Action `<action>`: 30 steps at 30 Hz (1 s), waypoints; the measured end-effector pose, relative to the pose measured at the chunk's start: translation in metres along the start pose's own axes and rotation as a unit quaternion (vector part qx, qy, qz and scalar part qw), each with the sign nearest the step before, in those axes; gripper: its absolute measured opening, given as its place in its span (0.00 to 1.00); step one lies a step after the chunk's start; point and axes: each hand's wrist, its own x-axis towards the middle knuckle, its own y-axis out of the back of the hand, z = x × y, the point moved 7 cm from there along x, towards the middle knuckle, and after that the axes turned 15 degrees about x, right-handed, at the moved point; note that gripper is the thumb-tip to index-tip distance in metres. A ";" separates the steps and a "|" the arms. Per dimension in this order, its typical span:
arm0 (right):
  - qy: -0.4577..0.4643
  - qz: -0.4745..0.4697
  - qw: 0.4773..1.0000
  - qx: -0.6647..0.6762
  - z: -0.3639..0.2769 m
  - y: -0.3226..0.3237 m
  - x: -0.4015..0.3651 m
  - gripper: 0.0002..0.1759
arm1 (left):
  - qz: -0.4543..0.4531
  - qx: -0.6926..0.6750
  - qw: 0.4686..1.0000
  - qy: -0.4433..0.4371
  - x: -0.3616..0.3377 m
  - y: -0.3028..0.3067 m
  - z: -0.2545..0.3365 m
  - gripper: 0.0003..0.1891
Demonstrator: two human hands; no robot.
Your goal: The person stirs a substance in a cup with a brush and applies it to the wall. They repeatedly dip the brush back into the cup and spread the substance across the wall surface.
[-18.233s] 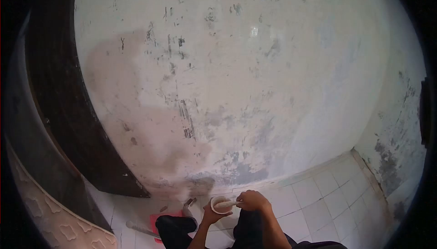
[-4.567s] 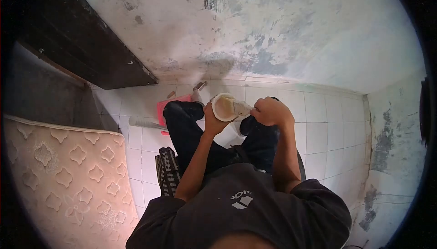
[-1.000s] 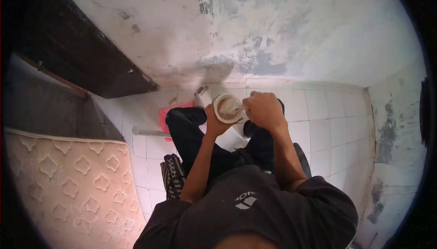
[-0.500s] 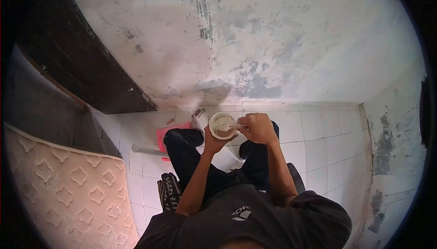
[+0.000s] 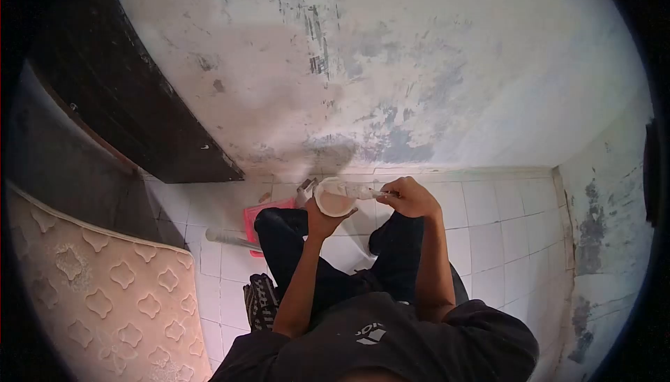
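A round white tub (image 5: 335, 197) rests in my left hand (image 5: 324, 223), whose fingers wrap its side and underside. Pale, creamy material lies inside it. My right hand (image 5: 412, 198) is closed around the thin handle of a white-coated, brush-like tool (image 5: 358, 191). The tool points left, its broad end over the tub's right rim. The thick white coating hides whether that end is bristle or blade. Both hands are above my bent knees, in front of the wall.
The patchy wall (image 5: 363, 68) rises ahead. A dark door (image 5: 125, 82) stands at the left, and a quilted mattress (image 5: 112, 291) below it. On the tiled floor (image 5: 488, 235) are a pink tray-like object (image 5: 250, 223), a pale tube (image 5: 227, 237) and a patterned black-and-white item (image 5: 259, 302).
My right hand has moved right and slightly down, drawing the tool out of the tub to its rim. The tub has shifted slightly left in my left hand.
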 end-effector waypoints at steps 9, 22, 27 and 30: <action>-0.155 -0.005 0.901 0.406 0.024 -0.029 0.012 0.16 | 0.023 -0.036 0.999 0.030 0.020 0.013 -0.026 0.38; -0.005 0.264 0.825 0.499 0.015 -0.010 0.197 0.18 | 0.073 -0.019 0.995 0.061 0.008 0.039 -0.065 0.40; -0.003 0.261 0.789 0.556 0.025 -0.015 0.249 0.18 | 0.064 -0.052 0.994 0.073 0.003 0.038 -0.063 0.43; -0.044 0.277 0.738 0.614 0.055 -0.041 0.256 0.17 | 0.059 -0.080 0.990 0.103 0.004 0.039 -0.060 0.44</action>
